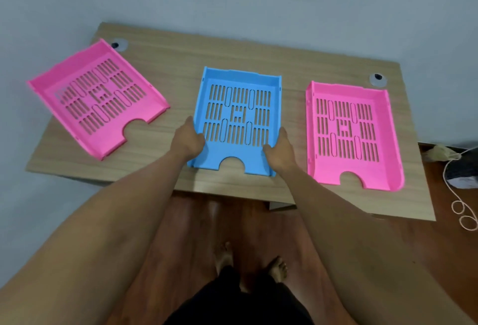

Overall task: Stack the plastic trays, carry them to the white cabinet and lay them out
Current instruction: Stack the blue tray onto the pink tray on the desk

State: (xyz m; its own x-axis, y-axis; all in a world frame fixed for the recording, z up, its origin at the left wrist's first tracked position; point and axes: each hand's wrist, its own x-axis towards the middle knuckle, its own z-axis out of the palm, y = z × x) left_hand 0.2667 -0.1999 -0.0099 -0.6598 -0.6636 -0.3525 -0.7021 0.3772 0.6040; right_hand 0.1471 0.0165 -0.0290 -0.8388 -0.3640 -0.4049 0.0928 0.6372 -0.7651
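Note:
Three slotted plastic trays lie on a wooden desk. A blue tray sits in the middle, its notched front edge toward me. My left hand grips its left side wall and my right hand grips its right side wall. A pink tray lies at the left, turned at an angle. Another pink tray lies at the right, roughly parallel to the blue one. No white cabinet is in view.
The desk stands against a pale wall, with round cable holes near its back corners. A white cord and a dark object lie on the wooden floor at the right. My bare feet stand before the desk.

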